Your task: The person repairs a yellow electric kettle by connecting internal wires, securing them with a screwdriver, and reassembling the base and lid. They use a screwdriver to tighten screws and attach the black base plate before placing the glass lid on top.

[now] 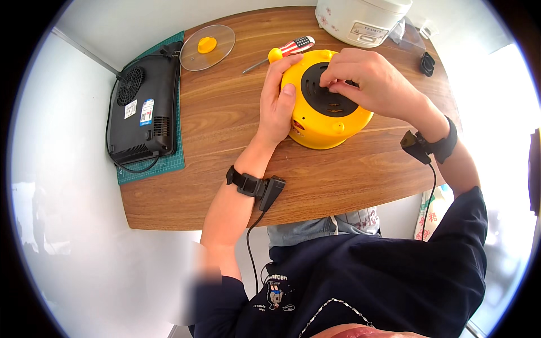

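A round yellow cooker (pixel 322 125) lies upside down on the wooden table (pixel 225 141), its black vented base (pixel 326 97) facing up. My left hand (pixel 277 101) wraps around the cooker's left side and steadies it. My right hand (pixel 366 79) rests on top of the black base with fingertips pinched near its rim; whatever is between the fingers is hidden. A screwdriver (pixel 284 50) with a yellow collar and striped handle lies just behind the cooker, touching neither hand.
A black induction hob (pixel 141 110) lies overturned on a green cutting mat (pixel 169 163) at the left. A glass lid with a yellow knob (pixel 207 46) lies at the back. A white rice cooker (pixel 360 19) stands at the back right, a small black part (pixel 427 63) beside it.
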The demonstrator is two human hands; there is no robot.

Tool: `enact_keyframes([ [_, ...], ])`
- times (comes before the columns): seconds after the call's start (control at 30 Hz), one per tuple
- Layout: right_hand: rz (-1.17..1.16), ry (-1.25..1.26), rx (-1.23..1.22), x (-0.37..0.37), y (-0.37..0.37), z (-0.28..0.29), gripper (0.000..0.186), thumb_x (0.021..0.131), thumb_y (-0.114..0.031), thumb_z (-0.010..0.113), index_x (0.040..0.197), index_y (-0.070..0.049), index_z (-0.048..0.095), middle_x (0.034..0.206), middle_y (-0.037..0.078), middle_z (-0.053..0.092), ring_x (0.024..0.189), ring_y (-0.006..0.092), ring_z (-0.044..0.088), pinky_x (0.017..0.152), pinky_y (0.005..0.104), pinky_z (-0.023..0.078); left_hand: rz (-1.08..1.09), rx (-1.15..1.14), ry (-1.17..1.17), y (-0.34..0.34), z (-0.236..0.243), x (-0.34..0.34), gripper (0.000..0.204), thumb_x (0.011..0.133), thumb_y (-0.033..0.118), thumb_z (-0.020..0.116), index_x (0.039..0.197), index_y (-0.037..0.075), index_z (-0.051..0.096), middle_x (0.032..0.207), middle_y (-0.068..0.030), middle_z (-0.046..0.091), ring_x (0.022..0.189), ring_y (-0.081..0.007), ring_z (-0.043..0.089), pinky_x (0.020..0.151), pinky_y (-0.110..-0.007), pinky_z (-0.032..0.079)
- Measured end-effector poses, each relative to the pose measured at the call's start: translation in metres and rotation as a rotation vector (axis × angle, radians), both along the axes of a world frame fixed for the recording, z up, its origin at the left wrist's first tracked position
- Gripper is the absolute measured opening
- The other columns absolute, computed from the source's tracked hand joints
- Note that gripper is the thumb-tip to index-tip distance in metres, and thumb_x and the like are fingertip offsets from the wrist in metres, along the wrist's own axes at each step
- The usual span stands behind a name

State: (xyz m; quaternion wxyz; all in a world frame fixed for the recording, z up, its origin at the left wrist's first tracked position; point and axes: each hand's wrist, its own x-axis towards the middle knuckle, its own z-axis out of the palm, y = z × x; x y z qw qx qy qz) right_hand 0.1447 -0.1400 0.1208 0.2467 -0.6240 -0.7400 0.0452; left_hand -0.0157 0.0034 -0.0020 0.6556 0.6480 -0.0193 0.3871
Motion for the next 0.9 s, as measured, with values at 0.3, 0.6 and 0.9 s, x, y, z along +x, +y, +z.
enact_keyframes([
  [0.3, -0.001, -0.046, 0.057, -0.001, -0.001, -0.007, 0.01, 0.087, -0.006, 0.074, 0.096, -0.005, 0.072, 0.094, 0.01, 0.067, 0.09, 0.0295, 0.065, 0.082, 0.0383, 0.055, 0.012, 0.01, 0.02, 0.0, 0.001, -0.001, 0.049, 0.106, 0.038, 0.047, 0.138, 0.002, 0.053, 0.134, -0.0134, 0.052, 0.124, -0.0227, 0.052, 0.108, -0.035, 0.04],
  [0.6, -0.005, -0.071, 0.088, -0.002, -0.004, -0.012, 0.011, 0.09, -0.009, 0.072, 0.1, -0.006, 0.07, 0.097, 0.01, 0.067, 0.094, 0.0299, 0.065, 0.085, 0.0397, 0.055, 0.001, -0.001, 0.017, 0.001, 0.0, -0.001, 0.05, 0.106, 0.039, 0.048, 0.139, 0.002, 0.053, 0.133, -0.0129, 0.052, 0.124, -0.0223, 0.051, 0.109, -0.035, 0.04],
  [0.9, -0.002, -0.104, 0.013, 0.007, -0.007, -0.001, 0.008, 0.091, -0.01, 0.071, 0.098, -0.006, 0.07, 0.094, 0.009, 0.063, 0.095, 0.0287, 0.064, 0.085, 0.0394, 0.054, -0.013, -0.021, 0.007, 0.001, 0.0, -0.001, 0.047, 0.105, 0.034, 0.048, 0.14, 0.002, 0.052, 0.135, -0.0129, 0.051, 0.125, -0.0225, 0.051, 0.11, -0.035, 0.039],
])
